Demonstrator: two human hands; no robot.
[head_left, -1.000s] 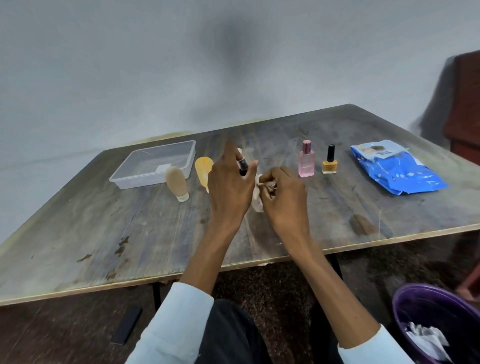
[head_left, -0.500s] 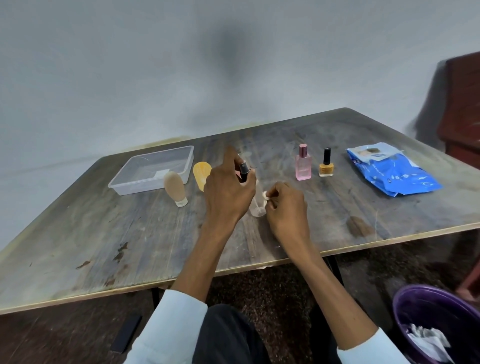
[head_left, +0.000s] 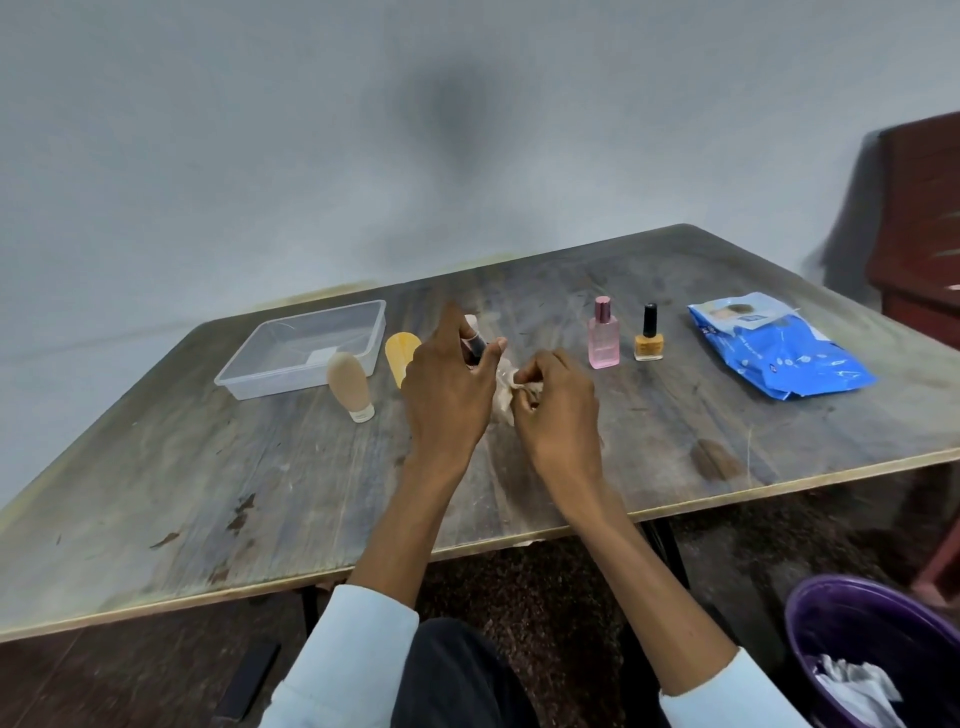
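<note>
1. Head view: my left hand (head_left: 449, 400) is curled round a small dark bottle (head_left: 476, 347), thumb on one side and fingers on the other, over the middle of the table (head_left: 208, 493).
2. My right hand (head_left: 558, 415) pinches a crumpled pale wipe (head_left: 503, 402) between thumb and fingertips, just beside the bottle. I cannot tell whether the wipe touches it.
3. Toward the far left corner lies a clear plastic tray (head_left: 311, 343). A beige tube (head_left: 350, 387) stands on its cap just in front of it.
4. A flat yellow piece (head_left: 401, 351) is partly hidden behind my left hand.
5. Nearer the far edge, right of my hands, a pink perfume bottle (head_left: 603, 338) and a yellow nail polish (head_left: 648, 340) stand side by side, not touching.
6. A blue packet (head_left: 779, 358) lies by the right edge.
7. A purple bin (head_left: 883, 623) holding crumpled white paper stands on the floor off the near right corner.
</note>
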